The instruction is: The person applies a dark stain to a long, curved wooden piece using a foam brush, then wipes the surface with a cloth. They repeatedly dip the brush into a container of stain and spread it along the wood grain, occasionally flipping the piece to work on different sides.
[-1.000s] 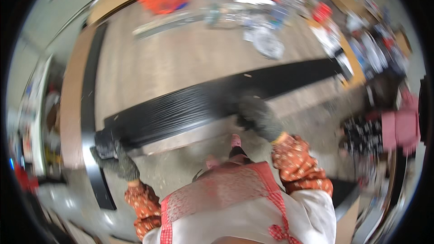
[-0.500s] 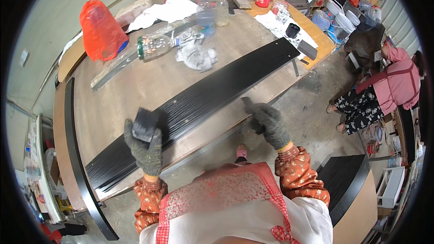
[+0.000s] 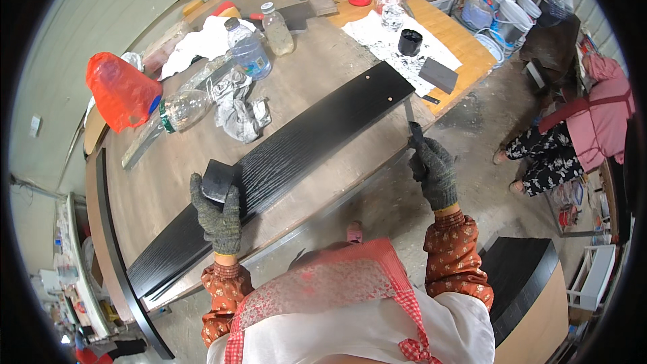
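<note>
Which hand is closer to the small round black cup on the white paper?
Right. Your gray-gloved right hand is below the cup in the picture; your gray-gloved left hand is farther off, lower left, by the long black board.

The left hand (image 3: 219, 221) hides part of its black block (image 3: 218, 180) and of the long black board (image 3: 303, 138). The right hand (image 3: 435, 174) partly covers a dark thing (image 3: 416, 137), too hidden to name. The bottom edge cuts off the white top (image 3: 303, 327). Small things (image 3: 67, 271) far left are too tiny to tell.
</note>
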Motion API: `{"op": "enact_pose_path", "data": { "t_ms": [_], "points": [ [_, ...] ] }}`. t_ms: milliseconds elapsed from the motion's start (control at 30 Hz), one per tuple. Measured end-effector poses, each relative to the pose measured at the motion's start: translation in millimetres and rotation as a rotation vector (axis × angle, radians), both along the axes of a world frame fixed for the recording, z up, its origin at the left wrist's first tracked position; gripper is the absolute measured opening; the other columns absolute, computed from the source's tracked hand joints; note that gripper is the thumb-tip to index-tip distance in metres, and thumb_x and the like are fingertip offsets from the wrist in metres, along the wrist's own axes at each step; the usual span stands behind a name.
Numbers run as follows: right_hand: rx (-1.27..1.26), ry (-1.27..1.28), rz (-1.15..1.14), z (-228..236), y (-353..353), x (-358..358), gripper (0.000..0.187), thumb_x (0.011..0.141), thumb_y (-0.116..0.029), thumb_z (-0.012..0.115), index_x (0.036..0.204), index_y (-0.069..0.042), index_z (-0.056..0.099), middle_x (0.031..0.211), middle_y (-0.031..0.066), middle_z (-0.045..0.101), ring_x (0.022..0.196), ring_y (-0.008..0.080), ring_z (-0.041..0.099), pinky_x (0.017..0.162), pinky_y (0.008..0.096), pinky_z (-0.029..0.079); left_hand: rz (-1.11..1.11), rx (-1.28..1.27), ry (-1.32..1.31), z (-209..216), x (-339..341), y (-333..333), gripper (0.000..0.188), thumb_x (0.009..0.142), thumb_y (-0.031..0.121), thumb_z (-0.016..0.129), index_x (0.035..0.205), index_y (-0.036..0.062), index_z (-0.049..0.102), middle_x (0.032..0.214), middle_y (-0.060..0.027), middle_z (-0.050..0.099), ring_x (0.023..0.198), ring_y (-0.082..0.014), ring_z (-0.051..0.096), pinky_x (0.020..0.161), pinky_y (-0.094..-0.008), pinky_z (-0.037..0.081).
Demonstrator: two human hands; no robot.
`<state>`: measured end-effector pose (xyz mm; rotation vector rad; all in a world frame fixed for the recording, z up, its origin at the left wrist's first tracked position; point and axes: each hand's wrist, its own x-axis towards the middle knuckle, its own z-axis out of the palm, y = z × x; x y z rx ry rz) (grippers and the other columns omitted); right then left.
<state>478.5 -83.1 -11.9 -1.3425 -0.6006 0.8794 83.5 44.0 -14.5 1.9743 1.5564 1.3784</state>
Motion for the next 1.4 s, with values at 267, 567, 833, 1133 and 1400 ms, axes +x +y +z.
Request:
{"op": "enact_pose_path", "data": {
  "t_ms": [267, 567, 833, 1133, 1400],
  "points": [
    [0.033, 0.178, 0.014, -12, 30, 19, 0.026, 0.095, -0.027, 0.062, 0.105, -0.003, 0.068, 0.062, -0.0038, 0.049, 0.050, 0.0070, 0.040, 0.046, 0.0228, 0.031, 0.051, 0.046, 0.083, 0, 4, -5, 0.080, 0.083, 0.015, 0.077, 0.148, 0.0013, 0.032, 0.148, -0.0182, 0.040, 0.137, -0.0272, 0.040, 0.114, -0.0371, 0.029],
    [0.098, 0.222, -0.013, -19, 31, 56, 0.027, 0.094, -0.026, 0.062, 0.106, -0.002, 0.065, 0.069, -0.0020, 0.054, 0.056, 0.0056, 0.043, 0.050, 0.0210, 0.033, 0.081, 0.083, 0.160, -9, -3, -2, 0.082, 0.083, 0.018, 0.077, 0.148, 0.0004, 0.032, 0.147, -0.0176, 0.042, 0.133, -0.0267, 0.043, 0.112, -0.0366, 0.032],
    [0.104, 0.223, -0.048, -21, 46, 71, 0.025, 0.094, -0.024, 0.062, 0.105, -0.002, 0.066, 0.069, -0.0041, 0.053, 0.057, 0.0054, 0.044, 0.049, 0.0210, 0.033, 0.089, 0.073, 0.239, -8, -6, -2, 0.081, 0.085, 0.021, 0.075, 0.148, -0.0033, 0.030, 0.150, -0.0201, 0.038, 0.138, -0.0294, 0.038, 0.115, -0.0377, 0.029],
    [-0.008, -0.205, 0.034, -47, 56, 90, 0.022, 0.093, -0.020, 0.064, 0.107, -0.003, 0.068, 0.083, 0.0007, 0.060, 0.068, 0.0068, 0.056, 0.053, 0.0236, 0.047, 0.059, 0.086, 0.207, -7, -2, -1, 0.082, 0.085, 0.023, 0.075, 0.148, -0.0032, 0.030, 0.148, -0.0210, 0.039, 0.138, -0.0302, 0.038, 0.115, -0.0385, 0.029],
    [0.034, 0.036, -0.111, -24, 67, 81, 0.020, 0.092, -0.018, 0.066, 0.106, -0.005, 0.070, 0.079, -0.0046, 0.063, 0.054, 0.0027, 0.045, 0.048, 0.0190, 0.035, 0.131, 0.011, 0.206, 5, 13, -10, 0.083, 0.082, 0.022, 0.077, 0.147, -0.0038, 0.031, 0.144, -0.0213, 0.044, 0.132, -0.0308, 0.045, 0.112, -0.0377, 0.033]
  ]
}}
